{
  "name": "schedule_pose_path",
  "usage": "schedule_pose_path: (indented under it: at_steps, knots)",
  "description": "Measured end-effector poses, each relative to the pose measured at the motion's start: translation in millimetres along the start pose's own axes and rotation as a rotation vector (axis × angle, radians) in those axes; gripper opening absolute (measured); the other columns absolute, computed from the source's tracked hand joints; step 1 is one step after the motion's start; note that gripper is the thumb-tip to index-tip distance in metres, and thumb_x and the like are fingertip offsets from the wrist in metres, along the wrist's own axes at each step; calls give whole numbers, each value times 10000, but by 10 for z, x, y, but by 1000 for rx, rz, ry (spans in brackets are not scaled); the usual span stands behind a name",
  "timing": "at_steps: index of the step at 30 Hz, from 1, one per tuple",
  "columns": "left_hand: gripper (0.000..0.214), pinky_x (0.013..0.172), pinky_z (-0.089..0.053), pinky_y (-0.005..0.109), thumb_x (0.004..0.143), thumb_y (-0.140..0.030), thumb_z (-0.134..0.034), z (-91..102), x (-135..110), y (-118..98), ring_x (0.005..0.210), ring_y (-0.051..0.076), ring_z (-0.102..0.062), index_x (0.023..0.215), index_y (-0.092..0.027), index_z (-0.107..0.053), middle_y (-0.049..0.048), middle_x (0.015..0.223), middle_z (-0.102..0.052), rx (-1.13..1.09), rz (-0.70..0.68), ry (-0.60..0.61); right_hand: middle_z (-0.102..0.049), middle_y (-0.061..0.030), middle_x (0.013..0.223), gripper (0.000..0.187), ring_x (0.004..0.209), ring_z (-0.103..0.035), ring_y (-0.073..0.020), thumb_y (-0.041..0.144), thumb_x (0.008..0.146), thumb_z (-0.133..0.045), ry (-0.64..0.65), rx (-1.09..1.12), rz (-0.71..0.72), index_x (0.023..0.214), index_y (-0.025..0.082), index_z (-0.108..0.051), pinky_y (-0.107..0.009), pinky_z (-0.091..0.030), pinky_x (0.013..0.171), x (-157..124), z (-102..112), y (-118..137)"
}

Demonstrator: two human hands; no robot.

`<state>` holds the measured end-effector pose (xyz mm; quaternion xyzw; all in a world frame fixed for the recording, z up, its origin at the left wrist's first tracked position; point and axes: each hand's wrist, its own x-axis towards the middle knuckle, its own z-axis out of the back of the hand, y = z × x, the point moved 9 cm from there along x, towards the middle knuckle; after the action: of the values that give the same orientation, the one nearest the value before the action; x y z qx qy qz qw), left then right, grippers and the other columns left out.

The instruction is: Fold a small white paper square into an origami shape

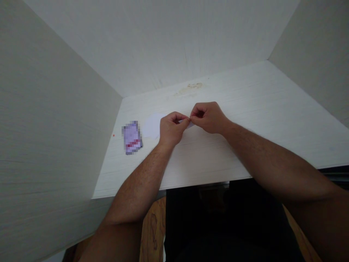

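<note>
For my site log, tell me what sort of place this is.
Probably a small indoor booth or desk cubicle: pale panels rise along three sides of a white tabletop, and wood-patterned floor shows below.

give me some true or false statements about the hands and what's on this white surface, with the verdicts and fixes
1. A small pale piece shows where the left hand and the right hand meet. True.
2. A pixelated purple item lies to the left of the left hand. True.
3. The right hand rests on the pixelated purple item. False: that item lies apart from both hands.
4. A brownish stain marks the white surface beyond the hands. True.
5. The forearms cross over each other. False: the left forearm and the right forearm are uncrossed, one on each side.
</note>
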<state>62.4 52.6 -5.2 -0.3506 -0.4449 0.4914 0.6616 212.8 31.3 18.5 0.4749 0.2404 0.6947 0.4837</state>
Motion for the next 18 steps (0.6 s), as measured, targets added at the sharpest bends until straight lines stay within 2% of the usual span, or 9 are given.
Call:
schedule_pose_path:
  at_steps: [4, 12, 18]
  knots:
    - [97, 516, -396, 235, 679, -269, -750, -24, -6, -4, 530, 95, -515, 692, -186, -701, -15, 595, -629, -25, 36, 22, -587, 24, 584, 63, 566, -468, -96, 206, 691, -630, 19, -7, -11, 654, 159, -647, -258, -335, 561, 9, 5, -20]
    - [144, 581, -453, 239, 744, -225, -644, -92, 16, 27, 604, 107, -591, 821, -178, -756, 11, 695, -701, -61, -4, 88, -555, 25, 582, 32, 608, -482, -105, 179, 686, -627, 16, -16, -50, 662, 166, -642, -270, -349, 620, 33, 63, -103]
    - [59, 517, -383, 215, 698, -220, -710, -73, 3, -43, 552, 84, -518, 735, -174, -715, -7, 651, -666, -2, -38, 60, -560, 16, 607, 33, 630, -488, -108, 186, 695, -629, 41, -13, -51, 675, 161, -639, -267, -352, 620, 33, 27, -119]
